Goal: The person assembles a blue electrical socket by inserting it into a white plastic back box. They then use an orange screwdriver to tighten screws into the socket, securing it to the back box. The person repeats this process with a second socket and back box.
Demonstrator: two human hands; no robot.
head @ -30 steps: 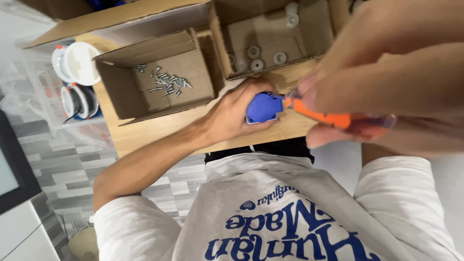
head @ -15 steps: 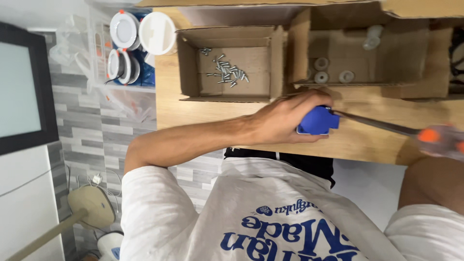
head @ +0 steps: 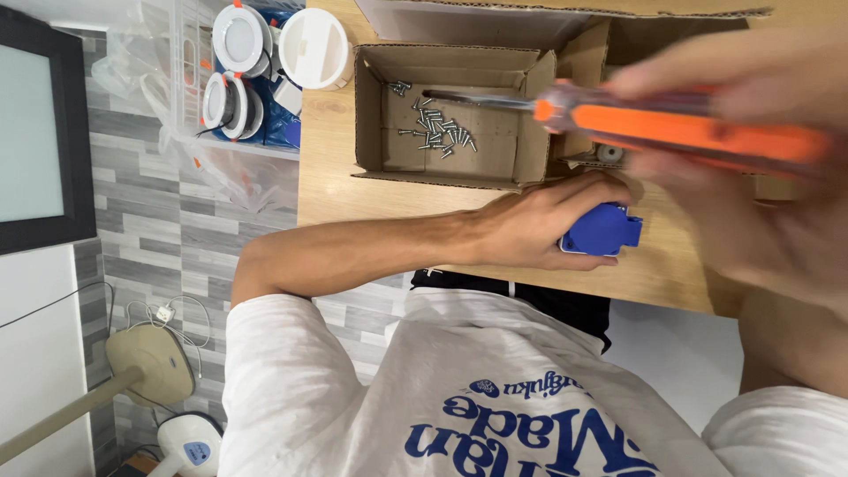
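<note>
Lamps first, at the far left: round white recessed ceiling lights [head: 237,40] sit bagged in clear plastic at the counter's end, parked off the work area so the wood in front of the person is free. Beside them lies a plain white round disc [head: 315,48], just on the light wooden counter [head: 329,190].

Moving right, an open brown cardboard box [head: 446,163] stands with its flaps up, and a loose scatter of small silver screws [head: 433,131] lies on its floor; the walls keep them from rolling off, and the open top leaves them within easy reach. The thin steel shaft of the screwdriver crosses above that box right now.

Centre: the left hand [head: 539,231] comes across the body and presses down on a small blue plastic socket housing [head: 603,233], which lies on the counter near its front edge. Its fingers are curled closed around the blue part, seemingly pinning it so it cannot slide or turn.

Right side, close to the camera and badly blurred: the right hand [head: 751,168] holds an orange-handled screwdriver [head: 698,132], fingers wrapped shut around the grip, tip pointing left over the screw box. Behind it a second cardboard compartment [head: 609,53] shows only partly; its contents are mostly hidden.
</note>
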